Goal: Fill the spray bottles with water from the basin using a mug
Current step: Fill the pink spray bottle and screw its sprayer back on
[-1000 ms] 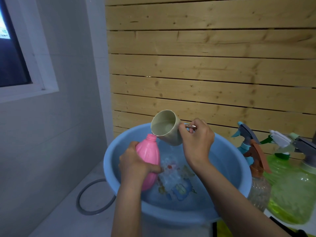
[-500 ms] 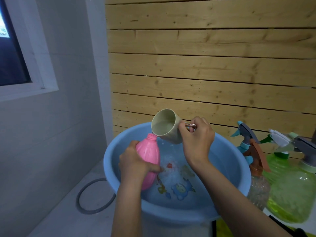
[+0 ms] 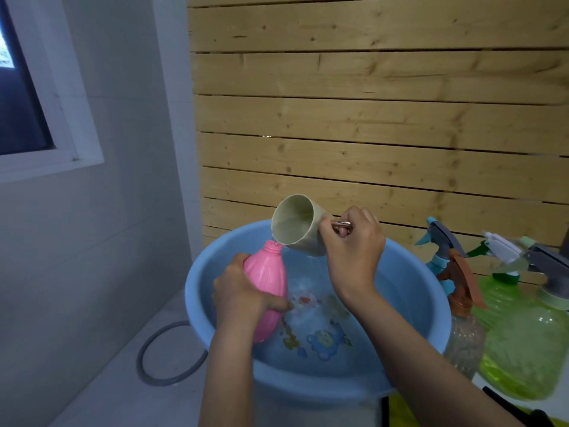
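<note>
Now, over on the far left a dark window (image 3: pixel 24 87) sits in the grey wall, and below it a grey hose (image 3: pixel 144 359) loops on the pale ledge beside the blue basin (image 3: pixel 409 303). The person's left hand (image 3: pixel 240 294) is wrapped round the belly of a pink bottle (image 3: pixel 269 288), thumb across its front, holding it capless and tilted over the left half of the basin, neck pointing up and right. Just above that neck is the lip of a pale green mug (image 3: pixel 295 226), tipped well over so its mouth faces left, with water running from the lip at the bottle's opening and some dribbling off the mug's underside. The right hand (image 3: pixel 354 251) grasps the mug by its coppery handle, fingers curled through it. Water lies in the basin, a cartoon print showing through it on the bottom. To the right, touching the basin's rim, stands a clear spray bottle (image 3: pixel 465 343) with a brown trigger, then a large green spray bottle (image 3: pixel 523 352). Wooden slats (image 3: pixel 369 118) back it all.
</note>
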